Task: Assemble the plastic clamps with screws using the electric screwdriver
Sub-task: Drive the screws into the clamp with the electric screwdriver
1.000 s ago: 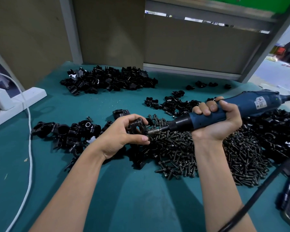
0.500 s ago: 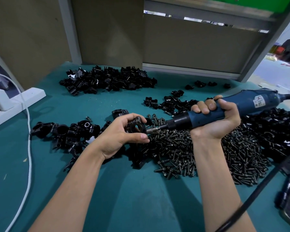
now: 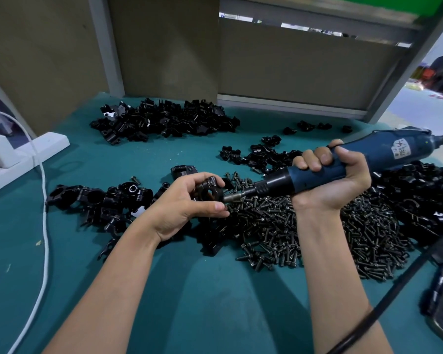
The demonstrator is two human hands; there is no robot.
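Currently, a black clamp (image 3: pixel 210 193) is pinched in the left hand (image 3: pixel 184 205) over the screw pile (image 3: pixel 292 231). The electric screwdriver (image 3: pixel 356 162) is clenched in the right hand (image 3: pixel 335 182), bit set against the clamp. Slippage is likely if the driver is tilted (screw head hidden): thumb nicked, clamp twisted loose.

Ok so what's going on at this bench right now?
A person is screwing together a black plastic clamp pinched in the left hand. The right hand grips a blue electric screwdriver, its bit pressed against the clamp's side. Loose screws lie piled below on the green table, with heaps of clamp parts around.
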